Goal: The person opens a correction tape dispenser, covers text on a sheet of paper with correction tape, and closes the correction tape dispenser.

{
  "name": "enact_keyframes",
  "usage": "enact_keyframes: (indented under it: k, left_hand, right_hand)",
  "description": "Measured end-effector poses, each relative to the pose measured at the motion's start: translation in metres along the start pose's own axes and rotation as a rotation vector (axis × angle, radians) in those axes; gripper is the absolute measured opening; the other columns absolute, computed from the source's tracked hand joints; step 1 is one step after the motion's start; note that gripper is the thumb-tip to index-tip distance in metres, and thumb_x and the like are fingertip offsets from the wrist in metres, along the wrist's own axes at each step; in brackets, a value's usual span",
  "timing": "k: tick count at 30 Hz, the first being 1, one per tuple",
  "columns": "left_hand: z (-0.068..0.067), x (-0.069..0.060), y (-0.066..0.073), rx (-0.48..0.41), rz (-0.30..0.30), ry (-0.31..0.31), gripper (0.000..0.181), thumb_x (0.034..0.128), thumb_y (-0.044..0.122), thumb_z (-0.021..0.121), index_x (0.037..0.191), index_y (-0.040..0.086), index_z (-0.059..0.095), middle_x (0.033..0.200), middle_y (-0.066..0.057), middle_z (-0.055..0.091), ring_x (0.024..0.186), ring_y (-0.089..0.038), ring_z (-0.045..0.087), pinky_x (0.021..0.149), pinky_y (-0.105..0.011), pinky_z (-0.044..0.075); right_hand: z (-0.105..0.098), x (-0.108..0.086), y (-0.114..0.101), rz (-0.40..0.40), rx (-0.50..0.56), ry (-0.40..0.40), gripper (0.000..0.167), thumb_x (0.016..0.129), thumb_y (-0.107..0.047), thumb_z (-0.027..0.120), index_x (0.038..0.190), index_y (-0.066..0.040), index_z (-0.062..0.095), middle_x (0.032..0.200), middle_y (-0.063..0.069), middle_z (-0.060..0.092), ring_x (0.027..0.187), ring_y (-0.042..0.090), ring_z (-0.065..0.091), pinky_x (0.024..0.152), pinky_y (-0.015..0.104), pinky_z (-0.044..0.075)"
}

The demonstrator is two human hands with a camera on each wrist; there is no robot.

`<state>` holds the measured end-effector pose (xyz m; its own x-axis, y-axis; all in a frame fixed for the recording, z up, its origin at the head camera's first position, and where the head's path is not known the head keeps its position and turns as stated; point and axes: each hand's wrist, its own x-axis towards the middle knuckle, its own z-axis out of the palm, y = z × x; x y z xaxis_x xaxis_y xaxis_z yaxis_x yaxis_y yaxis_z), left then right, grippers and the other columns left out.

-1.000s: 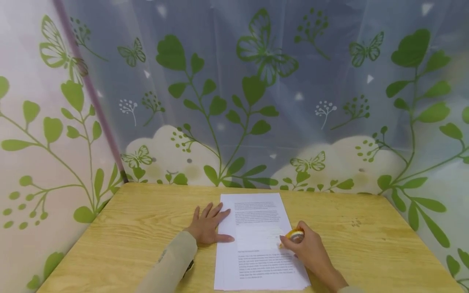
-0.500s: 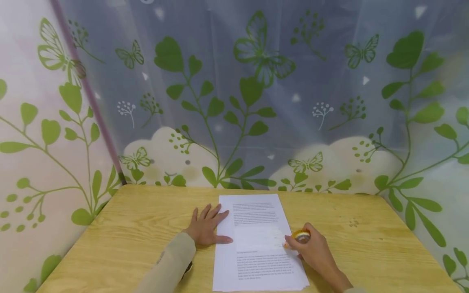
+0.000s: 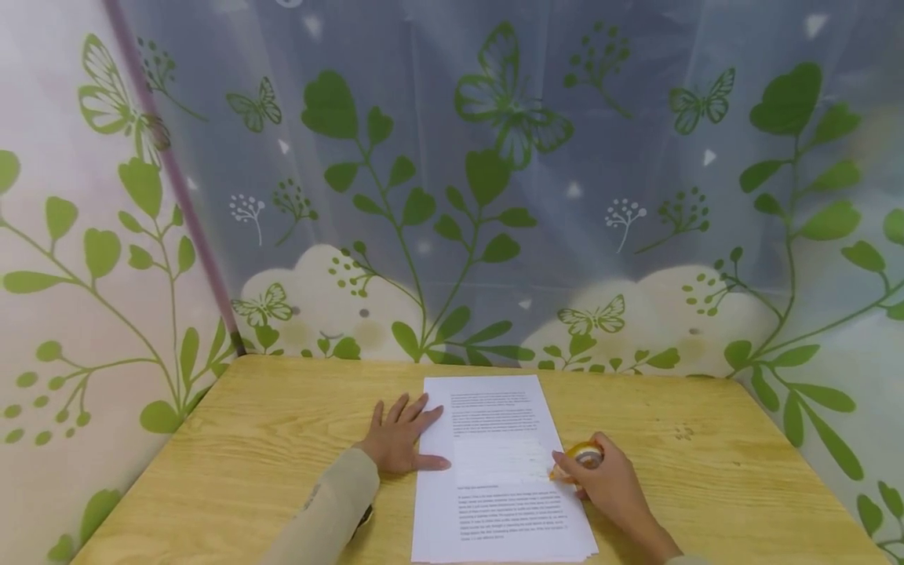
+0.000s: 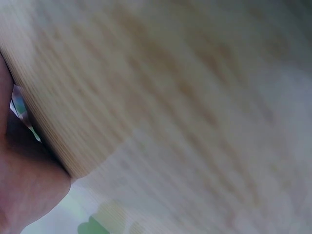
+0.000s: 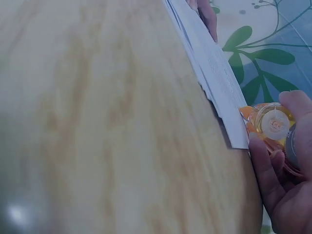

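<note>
A stack of printed paper sheets lies on the table, with a white band across the middle of its text. My left hand rests spread at the left edge, thumb and fingertips on the top sheet. At the right edge, my right hand pinches a yellow-orange correction tape between thumb and fingers. Its tip is at the right end of the white band; whether it touches the paper is hard to tell. The right wrist view shows the clear round case of the correction tape beside the stack's layered edges.
The wood-grain table extends on both sides of the paper. Behind it hangs a patterned curtain with leaves and butterflies, meeting the table's back edge. A similar curtain flanks the left side.
My right hand has shifted slightly right with the correction tape, and faint marks at the band's right end are now white. My left hand stays in place.
</note>
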<state>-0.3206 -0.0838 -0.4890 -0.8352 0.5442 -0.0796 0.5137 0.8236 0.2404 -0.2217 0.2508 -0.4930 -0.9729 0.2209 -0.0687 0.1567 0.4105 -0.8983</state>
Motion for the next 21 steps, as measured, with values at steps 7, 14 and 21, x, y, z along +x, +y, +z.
enact_keyframes:
  k: [7, 14, 21]
  left_hand:
    - [0.0016, 0.0011, -0.0014, 0.018, -0.008, 0.004, 0.097, 0.0738, 0.082, 0.048, 0.151, 0.028, 0.028, 0.158, -0.005, 0.015, 0.143, -0.037, 0.008, 0.106, -0.065, 0.002]
    - [-0.0016, -0.002, 0.0023, 0.004, 0.004, 0.0, 0.095, 0.0761, 0.079, 0.05, 0.151, 0.025, 0.029, 0.158, -0.007, 0.016, 0.142, -0.038, 0.009, 0.105, -0.066, 0.002]
    - [-0.0045, -0.0046, 0.0052, 0.004, 0.005, 0.012, 0.093, 0.0769, 0.077, 0.053, 0.151, 0.025, 0.031, 0.158, -0.007, 0.017, 0.142, -0.039, 0.01, 0.106, -0.066, 0.003]
  right_hand:
    - [0.0016, -0.0024, -0.0056, -0.054, -0.107, -0.007, 0.052, 0.077, -0.041, 0.079, 0.089, -0.006, 0.042, 0.069, 0.005, 0.06, 0.052, 0.018, 0.056, 0.047, 0.027, 0.05]
    - [-0.0005, -0.0067, -0.0094, -0.076, -0.073, -0.004, 0.047, 0.079, -0.032, 0.079, 0.091, -0.004, 0.043, 0.076, 0.007, 0.063, 0.058, 0.018, 0.061, 0.048, 0.028, 0.052]
    - [-0.0016, -0.006, -0.0067, -0.057, -0.055, 0.004, 0.048, 0.079, -0.031, 0.079, 0.091, -0.004, 0.042, 0.076, 0.007, 0.063, 0.057, 0.02, 0.062, 0.049, 0.029, 0.053]
